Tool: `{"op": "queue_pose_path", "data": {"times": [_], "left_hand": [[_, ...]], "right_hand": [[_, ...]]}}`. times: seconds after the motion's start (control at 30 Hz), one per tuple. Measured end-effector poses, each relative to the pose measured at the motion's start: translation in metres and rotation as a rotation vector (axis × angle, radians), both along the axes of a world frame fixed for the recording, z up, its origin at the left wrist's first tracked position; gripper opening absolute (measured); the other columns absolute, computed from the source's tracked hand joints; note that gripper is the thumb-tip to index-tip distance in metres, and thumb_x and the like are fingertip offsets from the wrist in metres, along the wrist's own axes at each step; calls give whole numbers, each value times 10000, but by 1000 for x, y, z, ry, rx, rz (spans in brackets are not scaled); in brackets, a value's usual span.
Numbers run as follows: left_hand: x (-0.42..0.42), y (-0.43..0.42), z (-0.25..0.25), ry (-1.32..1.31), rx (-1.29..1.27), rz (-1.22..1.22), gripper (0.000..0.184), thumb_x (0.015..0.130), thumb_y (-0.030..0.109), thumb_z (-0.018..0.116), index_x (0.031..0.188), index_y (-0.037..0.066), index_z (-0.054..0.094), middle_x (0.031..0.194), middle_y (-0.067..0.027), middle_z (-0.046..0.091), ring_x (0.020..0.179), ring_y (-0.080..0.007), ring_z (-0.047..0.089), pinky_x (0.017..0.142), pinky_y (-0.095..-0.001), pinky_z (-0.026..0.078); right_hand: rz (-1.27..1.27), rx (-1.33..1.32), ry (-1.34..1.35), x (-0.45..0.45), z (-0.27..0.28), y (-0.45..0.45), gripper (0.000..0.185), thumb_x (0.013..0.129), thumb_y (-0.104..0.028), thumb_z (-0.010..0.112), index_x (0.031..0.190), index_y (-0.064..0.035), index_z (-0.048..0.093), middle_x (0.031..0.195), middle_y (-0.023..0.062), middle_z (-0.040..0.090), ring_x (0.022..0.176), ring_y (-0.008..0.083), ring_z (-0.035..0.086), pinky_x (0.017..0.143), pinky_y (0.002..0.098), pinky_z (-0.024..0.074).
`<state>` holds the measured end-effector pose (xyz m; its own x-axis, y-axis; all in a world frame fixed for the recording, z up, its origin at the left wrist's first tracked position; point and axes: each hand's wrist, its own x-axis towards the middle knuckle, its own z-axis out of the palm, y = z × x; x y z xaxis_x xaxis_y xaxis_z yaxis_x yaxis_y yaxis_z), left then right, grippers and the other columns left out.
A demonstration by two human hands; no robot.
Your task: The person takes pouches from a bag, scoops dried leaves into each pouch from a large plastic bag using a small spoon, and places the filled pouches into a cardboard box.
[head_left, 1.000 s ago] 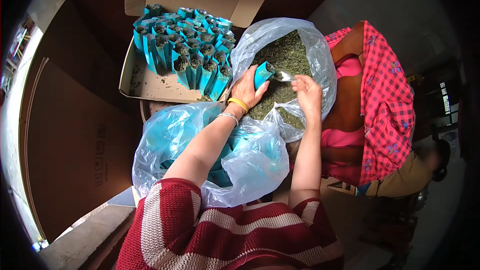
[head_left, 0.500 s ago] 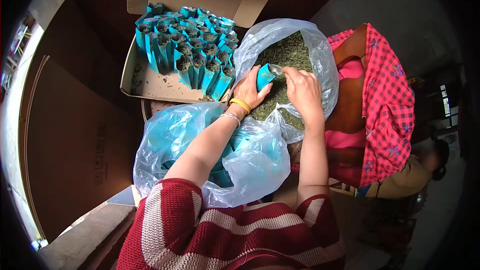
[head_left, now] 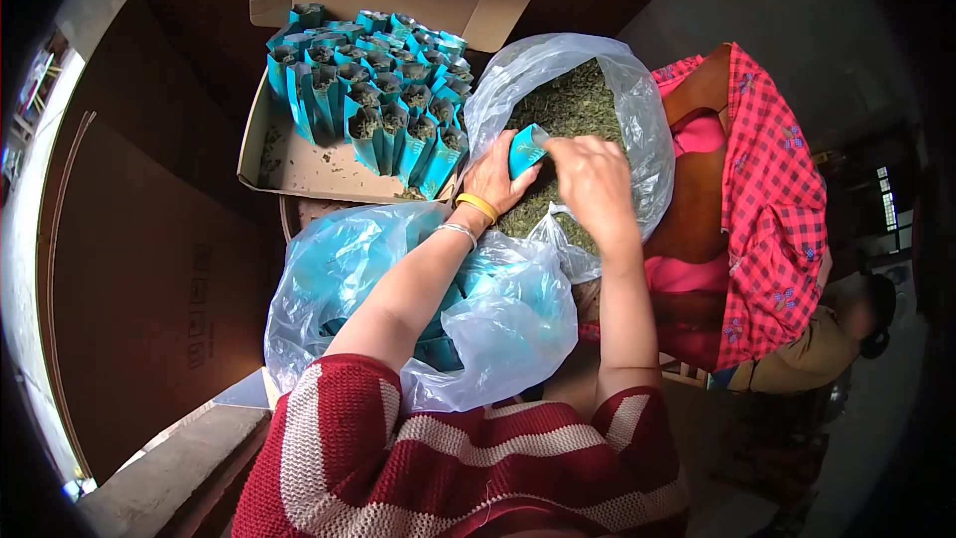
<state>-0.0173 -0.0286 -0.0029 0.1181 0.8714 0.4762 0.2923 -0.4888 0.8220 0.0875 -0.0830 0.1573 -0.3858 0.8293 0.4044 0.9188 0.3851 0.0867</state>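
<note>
My left hand (head_left: 494, 179) is closed around a small turquoise pouch (head_left: 525, 150), tilted with its mouth toward the right. At that mouth, my right hand (head_left: 596, 184) has its fingers pinched together on what looks like a small silvery spoon, now mostly hidden by the fingers and the pouch. Both hands are over a large clear plastic bag (head_left: 652, 134) of dried green leaf flakes (head_left: 583, 100). Below my left forearm lies another clear plastic bag (head_left: 508, 329) with more turquoise pouches inside.
A cardboard box (head_left: 334, 179) at upper left holds several upright, open turquoise pouches (head_left: 383, 100) filled with flakes. Red checked cloth (head_left: 772, 209) hangs over a brown wooden chair (head_left: 692, 179) at right. Large cardboard (head_left: 149, 269) stands at left. Another person (head_left: 812, 349) is at far right.
My right hand has moved slightly left, closer to the pouch mouth, and the silvery piece between them is now largely hidden. The left hand stays nearly still around the pouch.
</note>
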Motion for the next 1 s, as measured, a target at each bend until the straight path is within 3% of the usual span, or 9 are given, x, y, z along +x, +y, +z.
{"op": "queue_pose_path", "data": {"times": [0.2, 0.3, 0.43, 0.57, 0.67, 0.7, 0.83, 0.93, 1.0], "left_hand": [[-1, 1, 3, 19, -16, 28, 624, 826, 384, 686, 1294, 64, 427, 1106, -227, 602, 1006, -413, 595, 850, -458, 486], [-2, 0, 7, 26, -48, 22, 610, 830, 384, 682, 1286, 67, 431, 1103, -223, 604, 995, -414, 598, 839, -462, 488], [0, 0, 5, 38, -76, 10, 592, 834, 383, 678, 1277, 74, 436, 1102, -217, 606, 984, -413, 602, 828, -465, 491], [0, 1, 7, 30, -71, 29, 585, 836, 383, 676, 1276, 79, 440, 1101, -216, 606, 983, -412, 602, 827, -463, 491], [-1, -1, 6, 21, -74, 31, 588, 834, 384, 678, 1276, 79, 440, 1102, -217, 606, 989, -411, 600, 830, -461, 491], [0, -1, 5, 25, -75, 30, 591, 833, 385, 679, 1278, 78, 440, 1104, -219, 605, 993, -410, 599, 834, -459, 490], [1, 1, 7, 29, -71, 26, 602, 829, 386, 682, 1284, 74, 440, 1107, -224, 603, 1004, -407, 596, 846, -455, 486], [-1, -1, 7, 34, -66, 25, 611, 827, 387, 684, 1288, 71, 438, 1108, -227, 602, 1011, -405, 594, 854, -454, 483], [-1, -1, 6, 40, -64, 25, 616, 826, 386, 684, 1291, 67, 436, 1108, -228, 602, 1011, -404, 595, 857, -455, 482]], "right_hand": [[61, 72, 121, 6, -7, 2, 168, 840, -103, 584, 972, -117, 686, 864, 86, 706, 808, 264, 654, 753, 386, 478], [-287, 95, 337, 26, 5, -5, 153, 892, -135, 558, 975, -112, 684, 810, 119, 696, 768, 321, 664, 713, 457, 499], [-508, -166, 182, 40, -29, -3, 174, 917, -175, 542, 996, -120, 688, 782, 163, 685, 774, 380, 667, 708, 505, 508], [-394, -372, 226, 30, -66, -4, 197, 904, -179, 544, 1017, -120, 694, 825, 174, 693, 844, 371, 674, 750, 488, 516], [-365, -375, 554, 40, -79, -2, 209, 895, -179, 553, 1034, -119, 697, 869, 161, 703, 850, 363, 676, 756, 468, 523], [-370, -373, 556, 43, -76, -3, 209, 895, -179, 553, 1034, -119, 697, 869, 161, 703, 850, 363, 676, 756, 468, 523], [-470, -330, 700, 60, -54, -3, 209, 907, -176, 545, 1037, -103, 692, 883, 149, 705, 841, 358, 674, 756, 451, 523], [-420, -109, 759, 61, -37, -4, 194, 930, -90, 550, 1069, -45, 677, 867, 151, 712, 793, 229, 704, 696, 324, 535], [-390, -60, 712, 49, -24, -8, 190, 931, -124, 546, 1049, -59, 681, 863, 156, 708, 798, 271, 695, 705, 362, 527]]}}
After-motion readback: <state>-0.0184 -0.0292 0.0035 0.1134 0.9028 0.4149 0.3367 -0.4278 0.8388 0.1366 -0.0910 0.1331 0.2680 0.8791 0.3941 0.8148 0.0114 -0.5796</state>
